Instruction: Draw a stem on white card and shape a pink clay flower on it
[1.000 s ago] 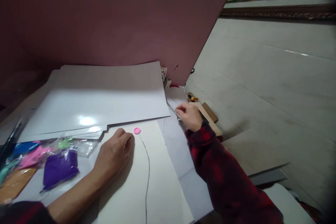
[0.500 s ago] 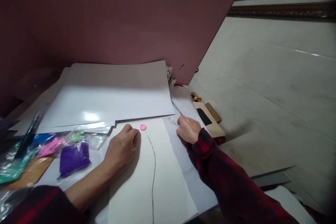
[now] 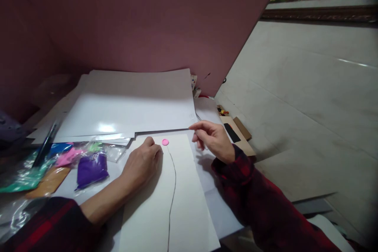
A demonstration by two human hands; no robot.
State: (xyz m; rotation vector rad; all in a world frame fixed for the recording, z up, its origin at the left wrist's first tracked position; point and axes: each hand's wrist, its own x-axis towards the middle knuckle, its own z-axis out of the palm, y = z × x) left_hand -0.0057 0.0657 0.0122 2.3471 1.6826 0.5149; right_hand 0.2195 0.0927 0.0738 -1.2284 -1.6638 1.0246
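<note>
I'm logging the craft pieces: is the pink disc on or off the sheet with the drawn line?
On: the pink disc lies on the sheet, near the upper end of the drawn line.

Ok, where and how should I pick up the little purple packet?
I'd pinch the purple packet by its near edge, coming from the near side and a little above. It looks like a soft, pillow-shaped bag; that edge lies free, while the green packet crowds its far side. Your left hand is the nearer one.
</note>
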